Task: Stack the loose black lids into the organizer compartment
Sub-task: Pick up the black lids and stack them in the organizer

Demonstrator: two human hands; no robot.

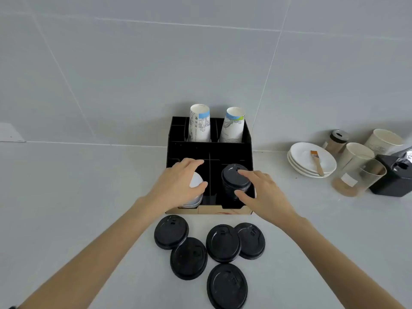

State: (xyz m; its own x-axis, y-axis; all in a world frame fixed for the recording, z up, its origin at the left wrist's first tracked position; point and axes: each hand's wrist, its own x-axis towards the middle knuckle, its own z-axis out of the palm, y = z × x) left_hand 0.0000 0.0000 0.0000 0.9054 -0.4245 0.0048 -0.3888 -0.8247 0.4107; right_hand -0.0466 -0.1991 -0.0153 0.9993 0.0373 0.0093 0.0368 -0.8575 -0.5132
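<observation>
Five loose black lids lie flat on the grey counter at lower centre of the frame, just in front of the organizer's front edge: one at the left (171, 232), one below it (188, 258) overlapping its rim, a pair side by side to the right (223, 243) (250, 240), and one nearest the bottom edge (227, 286). Their target, the stack of black lids (235, 182), stands in the front right compartment of the black organizer (211, 150).

The right hand (263, 195) rests on that stack — index finger laid over the top lid, thumb against the stack's near side, fingers spread. Whether it is pinching the top lid or only steadying the pile, I cannot tell. The left hand (178, 186) cups the stack of white lids (195, 192) in the front left compartment, fingers curved over it, thumb on the right.

The loose lids lie toward the person from both hands, below the wrists, so either hand must draw back and down to reach one. The right-hand pair sits nearest the right hand; the leftmost lid is nearer the left.

Two paper cup stacks (199, 122) (233, 124) stand in the rear compartments. At the right of the frame are white plates (312, 160) with a small brush (317, 162) on top.
</observation>
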